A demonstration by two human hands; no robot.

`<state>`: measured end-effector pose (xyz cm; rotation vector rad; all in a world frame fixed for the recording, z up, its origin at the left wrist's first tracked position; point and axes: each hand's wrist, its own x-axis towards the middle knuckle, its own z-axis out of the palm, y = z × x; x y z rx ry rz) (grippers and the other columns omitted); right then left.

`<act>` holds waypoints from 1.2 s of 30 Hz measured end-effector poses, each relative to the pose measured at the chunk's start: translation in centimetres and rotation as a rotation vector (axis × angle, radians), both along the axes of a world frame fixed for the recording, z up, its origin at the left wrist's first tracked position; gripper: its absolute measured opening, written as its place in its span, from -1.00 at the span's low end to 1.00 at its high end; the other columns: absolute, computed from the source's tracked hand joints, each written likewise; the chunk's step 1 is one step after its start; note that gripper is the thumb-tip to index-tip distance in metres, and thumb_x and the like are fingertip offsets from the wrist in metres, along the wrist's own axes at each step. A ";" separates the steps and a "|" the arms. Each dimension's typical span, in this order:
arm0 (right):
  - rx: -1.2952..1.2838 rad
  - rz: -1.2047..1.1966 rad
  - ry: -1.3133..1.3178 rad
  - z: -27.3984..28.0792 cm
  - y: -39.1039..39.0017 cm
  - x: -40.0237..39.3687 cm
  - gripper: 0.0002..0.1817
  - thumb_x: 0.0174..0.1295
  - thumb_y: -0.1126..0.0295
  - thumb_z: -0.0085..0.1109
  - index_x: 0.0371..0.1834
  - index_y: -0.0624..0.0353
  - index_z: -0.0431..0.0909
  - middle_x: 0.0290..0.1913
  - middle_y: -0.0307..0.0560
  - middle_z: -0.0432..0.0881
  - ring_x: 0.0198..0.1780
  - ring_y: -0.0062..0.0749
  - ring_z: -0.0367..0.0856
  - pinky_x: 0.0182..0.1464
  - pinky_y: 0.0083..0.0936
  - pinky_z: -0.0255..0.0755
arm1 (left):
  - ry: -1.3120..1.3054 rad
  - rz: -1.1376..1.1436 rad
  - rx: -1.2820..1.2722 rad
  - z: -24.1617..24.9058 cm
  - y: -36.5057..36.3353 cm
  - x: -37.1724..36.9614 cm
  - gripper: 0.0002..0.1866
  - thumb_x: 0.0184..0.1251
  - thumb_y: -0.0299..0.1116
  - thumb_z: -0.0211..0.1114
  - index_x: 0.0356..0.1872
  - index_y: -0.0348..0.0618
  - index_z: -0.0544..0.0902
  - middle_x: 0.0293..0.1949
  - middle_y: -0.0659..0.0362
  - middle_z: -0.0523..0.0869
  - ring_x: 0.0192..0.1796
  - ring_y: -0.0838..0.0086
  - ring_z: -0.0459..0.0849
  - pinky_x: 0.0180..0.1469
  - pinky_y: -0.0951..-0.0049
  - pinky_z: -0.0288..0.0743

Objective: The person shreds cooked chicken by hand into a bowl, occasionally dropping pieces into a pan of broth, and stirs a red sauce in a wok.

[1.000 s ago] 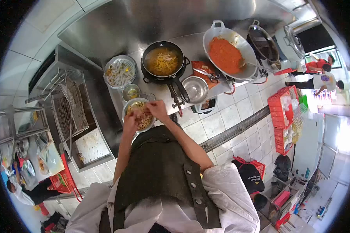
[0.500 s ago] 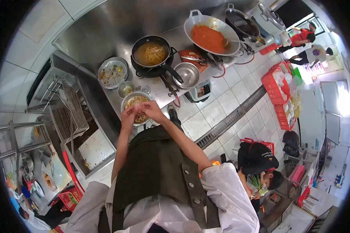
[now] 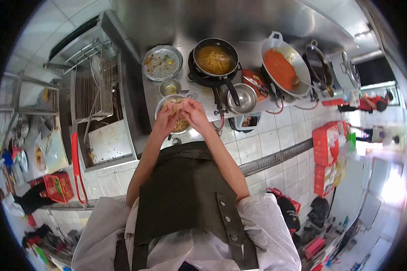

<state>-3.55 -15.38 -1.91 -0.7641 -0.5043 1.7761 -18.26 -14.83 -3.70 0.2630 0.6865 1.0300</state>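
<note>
Stainless steel panelling (image 3: 181, 22) rises behind a long steel desk (image 3: 203, 92) in a bright kitchen with a pale tiled floor (image 3: 267, 144), which I watch from a distance through the head camera. At the desk's near edge, directly below the hands, I see a round, pale bowl (image 3: 184, 131) holding small, chopped, yellowish-brown food (image 3: 182, 124). The left hand (image 3: 166, 116) and the right hand (image 3: 193, 113) are close together above it, fingers bent and fingertips nearly meeting. Something pale shows between them, too small for me to identify, and I cannot tell how firmly either hand grips it.

Just behind the bowl stands a small round metal bowl (image 3: 169, 87), and beyond that a round, perforated metal tray (image 3: 162, 63) with food scraps on it. To the right, a black frying pan (image 3: 231, 52) holds yellow strips (image 3: 215, 62) in liquid, its long handle pointing toward me. Near the handle sits a shiny round steel bowl (image 3: 243, 98). Farther right, a large, pale metal wok (image 3: 299, 63) contains thick orange-red sauce (image 3: 278, 67).
</note>
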 end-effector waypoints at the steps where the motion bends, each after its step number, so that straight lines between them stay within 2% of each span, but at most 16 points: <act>1: -0.005 -0.014 0.040 0.1 0.8 0.6 -0.81 0.42 0.32 0.03 -0.16 0.24 0.48 -0.31 -0.23 0.54 -0.37 -0.61 0.46 -0.30 -0.67 0.39 | -0.010 0.034 0.004 0.0 0.8 0.9 -0.76 0.51 -0.32 0.02 0.04 -0.23 0.47 -0.05 0.16 0.58 0.09 0.44 0.53 0.22 0.34 0.42; 3: -0.020 -0.044 0.117 0.2 2.9 2.5 -0.80 0.42 0.31 0.01 -0.13 0.24 0.47 -0.28 -0.20 0.55 -0.35 -0.59 0.47 -0.27 -0.64 0.41 | -0.030 0.100 0.011 -0.2 3.1 3.0 -0.81 0.50 -0.36 0.04 -0.03 -0.24 0.49 -0.10 0.17 0.58 0.05 0.46 0.54 0.22 0.35 0.42; 4: 0.043 0.027 0.106 -1.7 4.4 4.6 -0.87 0.41 0.33 0.02 -0.13 0.14 0.45 -0.17 -0.20 0.58 -0.14 -0.49 0.56 -0.07 -0.51 0.49 | -0.096 0.135 0.116 -0.9 5.3 4.1 -0.84 0.49 -0.39 0.04 -0.07 -0.24 0.49 -0.13 0.17 0.57 0.03 0.46 0.54 0.22 0.36 0.42; 6: 0.025 -0.078 0.043 1.2 7.0 7.8 -0.86 0.42 0.31 0.01 -0.14 0.12 0.44 -0.18 -0.21 0.57 -0.14 -0.49 0.56 -0.06 -0.49 0.49 | -0.215 0.200 0.322 -3.1 9.3 6.5 -0.89 0.47 -0.44 0.04 -0.14 -0.25 0.49 -0.18 0.18 0.56 0.00 0.46 0.55 0.21 0.37 0.44; 12: 0.172 -0.093 -0.119 1.3 15.3 19.3 -0.84 0.43 0.29 0.01 -0.07 0.11 0.43 -0.10 -0.21 0.55 -0.09 -0.49 0.54 0.05 -0.37 0.50 | -0.092 0.183 0.084 6.0 14.5 15.3 -0.91 0.40 -0.61 -0.01 -0.19 -0.24 0.45 -0.28 0.20 0.50 -0.14 0.37 0.63 0.05 0.36 0.59; 16: 0.115 0.101 -0.226 5.1 15.7 17.7 -0.74 0.43 0.31 0.00 0.11 0.13 0.43 -0.04 -0.23 0.54 0.03 -0.45 0.54 0.12 -0.42 0.48 | -0.047 0.286 0.220 10.2 10.5 17.7 -0.64 0.40 -0.24 0.17 0.15 -0.05 0.39 -0.13 0.23 0.57 -0.15 0.47 0.62 -0.15 0.42 0.53; 18: 0.272 0.344 -0.210 2.9 15.9 15.9 -0.83 0.45 0.29 -0.04 -0.05 0.12 0.46 -0.08 -0.27 0.52 -0.09 -0.54 0.52 -0.01 -0.52 0.49 | -0.097 0.323 0.413 3.4 9.8 16.8 -0.70 0.39 -0.26 0.15 0.06 -0.13 0.50 -0.04 0.16 0.63 -0.05 0.45 0.61 -0.03 0.39 0.54; 19: 0.238 0.397 -0.310 4.6 14.5 14.6 -0.89 0.43 0.34 0.01 -0.14 0.12 0.46 -0.12 -0.27 0.52 -0.13 -0.55 0.52 -0.06 -0.55 0.46 | 0.098 0.336 0.308 7.0 7.4 15.3 -0.74 0.39 -0.28 0.15 -0.03 -0.21 0.57 -0.03 0.11 0.65 -0.05 0.43 0.64 0.01 0.37 0.55; 20: 0.270 0.510 -0.271 2.5 14.5 14.1 -0.90 0.39 0.41 0.07 -0.10 0.14 0.47 -0.12 -0.27 0.53 -0.12 -0.57 0.51 -0.05 -0.56 0.44 | 0.100 0.463 0.326 3.4 6.7 14.9 -0.72 0.35 -0.26 0.21 -0.10 -0.26 0.62 -0.12 0.14 0.67 -0.12 0.45 0.66 -0.03 0.41 0.56; 22: 0.336 0.545 -0.539 2.7 12.3 12.6 -0.81 0.34 0.45 0.14 -0.04 0.24 0.48 -0.13 -0.24 0.57 -0.13 -0.59 0.50 -0.06 -0.59 0.41 | 0.019 0.530 0.226 3.5 3.1 14.0 -0.75 0.26 -0.31 0.25 -0.13 -0.26 0.65 -0.22 0.17 0.70 -0.17 0.50 0.65 -0.07 0.47 0.55; 24: 0.491 0.689 -0.686 2.3 10.2 11.8 -0.81 0.30 0.47 0.18 -0.08 0.32 0.51 -0.20 -0.22 0.60 -0.16 -0.57 0.53 -0.08 -0.60 0.42 | 0.654 0.587 0.292 1.2 -0.7 14.5 -0.80 0.21 -0.33 0.30 -0.23 -0.24 0.68 -0.32 0.20 0.72 -0.20 0.57 0.65 -0.12 0.51 0.54; 26: 0.545 0.756 -0.752 1.1 9.2 12.2 -0.85 0.26 0.50 0.19 -0.17 0.35 0.55 -0.29 -0.21 0.61 -0.22 -0.55 0.54 -0.13 -0.60 0.42 | 0.778 0.813 0.502 -0.8 -2.2 16.0 -0.83 0.18 -0.35 0.33 -0.32 -0.26 0.70 -0.39 0.21 0.72 -0.30 0.60 0.66 -0.22 0.52 0.55; 29: 0.543 0.780 -0.832 -2.3 8.1 14.1 -0.87 0.28 0.50 0.12 -0.35 0.39 0.53 -0.42 -0.22 0.60 -0.36 -0.57 0.52 -0.31 -0.55 0.41 | 0.808 0.696 0.204 -1.8 -4.0 18.4 -0.77 0.16 -0.31 0.33 -0.24 -0.24 0.72 -0.37 0.21 0.73 -0.27 0.57 0.64 -0.12 0.44 0.53; 30: 0.521 0.750 -0.836 -3.0 7.4 14.7 -0.86 0.28 0.50 0.12 -0.38 0.37 0.52 -0.44 -0.23 0.59 -0.39 -0.57 0.51 -0.33 -0.57 0.39 | 0.897 0.702 0.216 1.5 -5.2 18.6 -0.78 0.16 -0.32 0.33 -0.31 -0.29 0.69 -0.44 0.24 0.71 -0.37 0.60 0.60 -0.24 0.45 0.51; 34: 0.641 0.643 -0.945 -2.2 4.8 16.2 -0.79 0.32 0.44 0.10 -0.45 0.32 0.49 -0.50 -0.21 0.56 -0.47 -0.59 0.47 -0.40 -0.60 0.36 | 1.005 0.672 0.226 -2.0 -5.5 21.0 -0.82 0.20 -0.32 0.28 -0.41 -0.25 0.65 -0.52 0.20 0.66 -0.47 0.60 0.54 -0.41 0.47 0.43; 36: 0.694 0.722 -0.776 -2.3 4.3 15.6 -0.70 0.38 0.34 0.04 -0.50 0.29 0.45 -0.53 -0.17 0.53 -0.49 -0.58 0.45 -0.43 -0.60 0.36 | 1.117 0.697 0.225 -4.2 -5.7 21.4 -0.76 0.26 -0.24 0.28 -0.41 -0.25 0.63 -0.54 0.23 0.63 -0.46 0.61 0.53 -0.41 0.47 0.41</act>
